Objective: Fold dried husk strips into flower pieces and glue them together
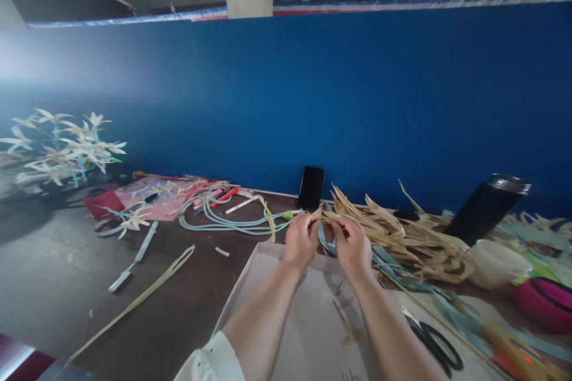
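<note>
Both my hands are raised over a shallow white cardboard tray on a dark table. My left hand and my right hand are closed in pinches on the same thin dry tan leaf strip, held between them. A pile of dried tan leaf strips lies just right of my hands. Small tan scraps rest in the tray below my forearms.
A black phone leans on the blue wall. Pale blue-green strips coil to the left, near pink sheets and a bunch of pale woven flowers. Black scissors, a white bowl, a black flask and a pink object sit right.
</note>
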A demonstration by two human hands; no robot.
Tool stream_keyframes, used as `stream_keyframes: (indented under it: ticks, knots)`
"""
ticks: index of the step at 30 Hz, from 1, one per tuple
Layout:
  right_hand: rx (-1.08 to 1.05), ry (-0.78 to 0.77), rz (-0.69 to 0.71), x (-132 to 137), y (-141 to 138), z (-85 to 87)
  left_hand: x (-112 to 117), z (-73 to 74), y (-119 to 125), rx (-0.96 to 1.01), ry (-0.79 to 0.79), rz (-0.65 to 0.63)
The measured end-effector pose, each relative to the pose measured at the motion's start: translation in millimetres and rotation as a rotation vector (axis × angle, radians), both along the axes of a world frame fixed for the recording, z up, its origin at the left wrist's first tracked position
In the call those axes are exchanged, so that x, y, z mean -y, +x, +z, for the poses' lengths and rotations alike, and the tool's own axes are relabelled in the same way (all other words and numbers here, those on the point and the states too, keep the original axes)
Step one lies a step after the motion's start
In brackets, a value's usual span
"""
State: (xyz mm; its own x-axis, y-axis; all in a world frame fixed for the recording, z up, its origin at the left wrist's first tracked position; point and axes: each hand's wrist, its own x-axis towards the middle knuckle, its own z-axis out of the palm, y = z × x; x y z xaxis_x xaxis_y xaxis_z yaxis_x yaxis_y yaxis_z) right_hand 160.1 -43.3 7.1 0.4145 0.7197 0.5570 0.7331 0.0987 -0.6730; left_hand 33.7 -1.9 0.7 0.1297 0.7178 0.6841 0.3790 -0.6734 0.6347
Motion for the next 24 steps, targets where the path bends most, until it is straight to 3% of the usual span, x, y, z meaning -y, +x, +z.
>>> stream_keyframes:
  ticks: [13, 24]
  knots:
    - [-0.022, 0.009, 0.029, -7.5, 3.9, -6.0, 1.2, 0.0, 0.2, -0.055, -0.026, -0.026]
    - [-0.023, -0.013, 0.055, -8.2, 4.9, -9.4, 3.3, 3.2, -3.1, -0.073, 0.028, 0.025]
